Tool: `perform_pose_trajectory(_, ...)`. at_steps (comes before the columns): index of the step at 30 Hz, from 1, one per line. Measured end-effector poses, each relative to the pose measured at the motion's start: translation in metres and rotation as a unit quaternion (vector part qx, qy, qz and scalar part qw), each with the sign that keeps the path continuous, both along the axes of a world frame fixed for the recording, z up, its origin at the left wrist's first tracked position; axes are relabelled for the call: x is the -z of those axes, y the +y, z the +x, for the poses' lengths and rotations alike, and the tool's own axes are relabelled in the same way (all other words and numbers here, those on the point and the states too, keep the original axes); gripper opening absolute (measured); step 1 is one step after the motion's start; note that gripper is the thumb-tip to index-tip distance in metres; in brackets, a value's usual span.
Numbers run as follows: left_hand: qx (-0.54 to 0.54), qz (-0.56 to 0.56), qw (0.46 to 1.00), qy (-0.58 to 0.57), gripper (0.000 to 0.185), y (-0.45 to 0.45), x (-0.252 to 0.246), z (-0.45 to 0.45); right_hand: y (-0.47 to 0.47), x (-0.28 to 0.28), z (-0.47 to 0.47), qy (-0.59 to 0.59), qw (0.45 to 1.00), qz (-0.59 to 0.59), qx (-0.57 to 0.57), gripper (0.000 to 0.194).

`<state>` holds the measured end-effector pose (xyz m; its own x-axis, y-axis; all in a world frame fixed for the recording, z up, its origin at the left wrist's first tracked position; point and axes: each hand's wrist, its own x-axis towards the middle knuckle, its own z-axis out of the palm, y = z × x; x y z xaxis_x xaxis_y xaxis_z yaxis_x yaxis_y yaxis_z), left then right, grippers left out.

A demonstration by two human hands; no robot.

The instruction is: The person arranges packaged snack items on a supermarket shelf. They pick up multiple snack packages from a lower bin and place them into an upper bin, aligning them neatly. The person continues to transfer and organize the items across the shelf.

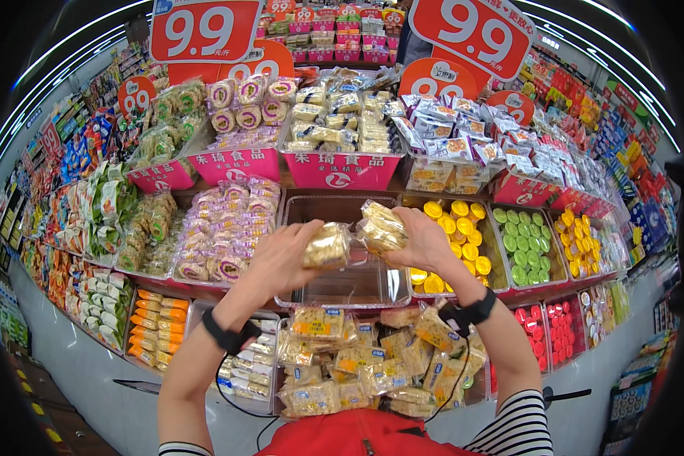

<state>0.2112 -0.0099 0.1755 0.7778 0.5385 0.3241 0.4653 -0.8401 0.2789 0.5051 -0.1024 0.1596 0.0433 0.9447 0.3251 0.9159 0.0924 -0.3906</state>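
Note:
My left hand [283, 257] grips a clear-wrapped pack of pale snack bars [326, 246] from its left side. In my right hand [427, 236] is a second wrapped snack pack [381, 228], tilted, its near end close to the first pack. Both packs are over a clear plastic bin [342, 285] whose dark bottom shows, with no goods visible in it. Right below my forearms lies a heap of yellow-labelled wrapped snack packs [370, 365], close against my red vest [342, 436].
Left of the bin sits a bin of purple-wrapped round snacks [228, 228]; right of it, yellow-lidded cups [459, 233] and green-lidded cups [521, 239]. A higher row has pink-fronted boxes [342, 171] of snacks under large red price signs [205, 31]. Dark cables [223, 393] hang from my wrist straps [228, 333].

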Motion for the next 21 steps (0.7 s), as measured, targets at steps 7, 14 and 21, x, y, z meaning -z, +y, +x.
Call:
perform_pose_trajectory(7,-0.022,-0.015,0.984,0.176,0.079,0.101,0.081,0.070,0.082,0.080,0.009,-0.028,0.981,-0.179,0.073,0.075)
perform_pose_trajectory(14,-0.020,0.027,0.987,0.158,0.077,0.148,0.147,0.078,0.122,0.135,0.006,-0.170,0.970,-0.169,0.033,0.078)
perform_pose_trajectory(21,-0.049,-0.059,0.984,0.163,0.054,0.150,0.147,0.066,0.126,0.143,-0.006,-0.204,0.946,-0.236,0.093,0.049)
